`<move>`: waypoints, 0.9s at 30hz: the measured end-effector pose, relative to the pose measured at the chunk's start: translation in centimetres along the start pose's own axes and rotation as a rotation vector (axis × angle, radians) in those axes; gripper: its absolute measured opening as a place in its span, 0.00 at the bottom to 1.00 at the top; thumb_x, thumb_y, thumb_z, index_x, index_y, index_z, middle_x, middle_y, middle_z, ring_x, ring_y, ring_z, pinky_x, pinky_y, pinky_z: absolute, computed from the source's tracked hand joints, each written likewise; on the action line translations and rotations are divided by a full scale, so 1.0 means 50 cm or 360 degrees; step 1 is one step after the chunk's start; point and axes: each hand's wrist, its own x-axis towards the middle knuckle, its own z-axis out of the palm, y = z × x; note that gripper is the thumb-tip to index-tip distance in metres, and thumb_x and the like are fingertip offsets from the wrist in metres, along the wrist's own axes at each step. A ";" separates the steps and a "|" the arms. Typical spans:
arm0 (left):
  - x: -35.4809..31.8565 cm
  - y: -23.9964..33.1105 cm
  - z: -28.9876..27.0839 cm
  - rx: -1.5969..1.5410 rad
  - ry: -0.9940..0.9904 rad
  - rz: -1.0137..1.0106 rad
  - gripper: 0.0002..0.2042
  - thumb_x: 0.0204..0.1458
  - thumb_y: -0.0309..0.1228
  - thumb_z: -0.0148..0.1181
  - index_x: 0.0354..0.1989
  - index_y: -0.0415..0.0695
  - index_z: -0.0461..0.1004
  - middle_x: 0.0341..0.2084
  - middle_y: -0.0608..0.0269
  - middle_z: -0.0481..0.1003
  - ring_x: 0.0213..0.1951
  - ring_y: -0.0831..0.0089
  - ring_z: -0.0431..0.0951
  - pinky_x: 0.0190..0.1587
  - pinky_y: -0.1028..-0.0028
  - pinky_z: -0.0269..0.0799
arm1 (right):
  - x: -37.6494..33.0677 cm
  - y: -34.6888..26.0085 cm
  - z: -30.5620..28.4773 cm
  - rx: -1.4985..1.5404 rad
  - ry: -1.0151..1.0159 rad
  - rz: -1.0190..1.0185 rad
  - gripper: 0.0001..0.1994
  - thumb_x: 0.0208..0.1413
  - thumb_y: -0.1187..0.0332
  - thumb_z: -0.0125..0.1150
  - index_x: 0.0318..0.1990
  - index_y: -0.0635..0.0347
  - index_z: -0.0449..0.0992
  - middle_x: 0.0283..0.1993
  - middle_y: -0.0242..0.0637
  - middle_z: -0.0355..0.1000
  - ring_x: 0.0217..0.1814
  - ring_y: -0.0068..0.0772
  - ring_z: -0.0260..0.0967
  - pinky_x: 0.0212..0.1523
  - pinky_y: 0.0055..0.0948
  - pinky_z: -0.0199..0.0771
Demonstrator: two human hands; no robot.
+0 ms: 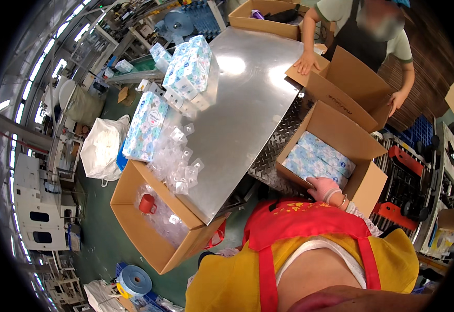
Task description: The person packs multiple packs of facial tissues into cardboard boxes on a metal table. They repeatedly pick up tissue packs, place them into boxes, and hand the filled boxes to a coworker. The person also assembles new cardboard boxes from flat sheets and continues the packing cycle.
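My right hand (324, 189), in a thin pale glove, reaches over the near side of an open cardboard box (371, 184). Its fingers are stretched out against blue-and-white floral tissue packs (318, 156) lying inside; nothing shows in its grasp. My left hand is out of sight, with only a bit of sleeve beside my yellow top. Across from me, a co-worker in a dark apron keeps one hand (307, 62) on a flap of a second open carton (341, 93) and the other hand (395, 103) at its far side.
Tissue packs (145, 125) and clear plastic pieces (177, 171) lie along the left side of the metal table (242, 104). Another carton (149, 244) at its near left corner holds clear plastic and a red mug (147, 204). A roller conveyor (393, 182) stands at right.
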 end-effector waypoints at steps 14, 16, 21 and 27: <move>-0.012 0.057 -0.059 -0.0042 0.0033 0.0078 0.16 0.51 0.40 0.58 0.41 0.40 0.76 0.34 0.51 0.77 0.38 0.60 0.76 0.44 0.66 0.71 | 0.019 0.028 -0.003 0.0367 -0.0144 -0.0110 0.18 0.50 0.59 0.59 0.49 0.53 0.74 0.43 0.50 0.73 0.46 0.55 0.70 0.48 0.41 0.71; -0.024 0.049 -0.051 -0.0039 0.0027 0.0058 0.16 0.51 0.40 0.58 0.41 0.40 0.76 0.34 0.51 0.77 0.38 0.61 0.77 0.44 0.66 0.71 | 0.020 0.020 -0.013 0.0362 -0.0190 -0.0106 0.18 0.50 0.59 0.59 0.48 0.53 0.74 0.43 0.51 0.73 0.46 0.55 0.70 0.47 0.41 0.71; -0.015 0.058 -0.061 0.0074 -0.0055 0.0077 0.16 0.51 0.40 0.59 0.42 0.40 0.76 0.33 0.52 0.77 0.38 0.64 0.77 0.44 0.68 0.71 | 0.013 0.029 -0.007 0.0348 -0.0140 -0.0090 0.17 0.50 0.59 0.58 0.47 0.53 0.74 0.41 0.51 0.74 0.45 0.55 0.70 0.46 0.42 0.71; -0.031 0.118 -0.132 0.0602 -0.0248 0.0187 0.17 0.52 0.39 0.59 0.43 0.40 0.75 0.33 0.54 0.77 0.37 0.67 0.77 0.44 0.70 0.72 | 0.013 0.008 -0.042 0.0146 -0.0329 -0.0103 0.19 0.51 0.55 0.56 0.47 0.54 0.72 0.39 0.51 0.74 0.45 0.55 0.70 0.46 0.45 0.70</move>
